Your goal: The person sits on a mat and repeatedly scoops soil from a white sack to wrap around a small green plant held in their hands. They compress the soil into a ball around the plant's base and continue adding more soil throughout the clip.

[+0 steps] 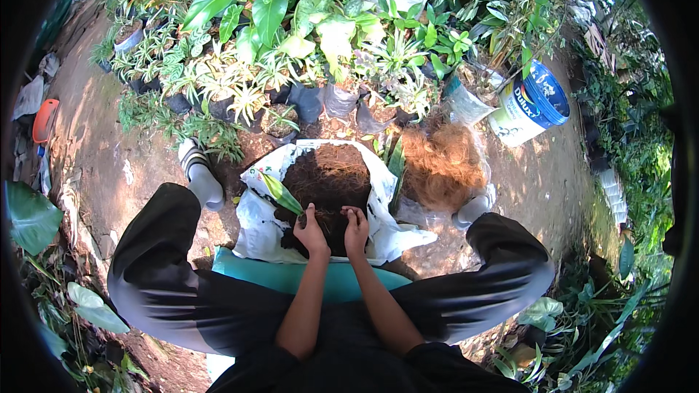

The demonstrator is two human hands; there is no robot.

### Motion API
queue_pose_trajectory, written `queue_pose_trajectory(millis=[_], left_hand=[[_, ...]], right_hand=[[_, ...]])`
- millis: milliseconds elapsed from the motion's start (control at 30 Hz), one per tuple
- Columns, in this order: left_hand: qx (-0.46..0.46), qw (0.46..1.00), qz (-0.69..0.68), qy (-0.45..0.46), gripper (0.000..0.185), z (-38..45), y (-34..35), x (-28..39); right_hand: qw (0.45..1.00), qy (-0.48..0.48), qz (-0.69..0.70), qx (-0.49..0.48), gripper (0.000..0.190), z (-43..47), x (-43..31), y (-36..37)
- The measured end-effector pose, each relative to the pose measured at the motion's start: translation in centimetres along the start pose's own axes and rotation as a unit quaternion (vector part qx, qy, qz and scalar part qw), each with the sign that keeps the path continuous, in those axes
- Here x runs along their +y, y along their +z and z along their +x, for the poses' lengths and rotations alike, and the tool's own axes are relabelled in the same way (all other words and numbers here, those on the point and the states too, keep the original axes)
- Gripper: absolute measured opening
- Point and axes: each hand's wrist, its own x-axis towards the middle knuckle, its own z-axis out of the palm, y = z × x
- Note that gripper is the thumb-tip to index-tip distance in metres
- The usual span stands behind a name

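My left hand (312,237) grips the base of a small plant with a long green leaf (281,192) edged in pale yellow. The leaf leans up and to the left. Close by on the right is my right hand (356,232), thumb and fingers drawn together; whether something thin is between them is too small to tell. Brown fibrous strands show between the two hands. Both hands are over dark soil (311,180) mixed with coir fibre, spread on an opened white plastic sack (254,224) between my legs.
A heap of orange-brown coir fibre (445,166) lies on clear plastic at the right, beside my foot. Behind it a Dulux paint bucket (527,106) leans over. Potted plants in black bags (306,102) crowd the far side. A teal cushion-like object (262,274) borders the sack's near edge.
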Motion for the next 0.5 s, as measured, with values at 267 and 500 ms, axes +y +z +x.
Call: queue_pose_trajectory(millis=[267,500], left_hand=[[-0.053,0.994,-0.041,-0.081,0.017,-1.1,0.2,1.0],[-0.178,0.967,-0.11,-0.143,0.017,-0.5,-0.2,0.0]], right_hand=[[0.763,-0.13,-0.612,-0.165,0.072,-2.1,7.2,0.4],[0.864,-0.148,-0.456,-0.152,0.061,-2.6,6.0,-0.6]])
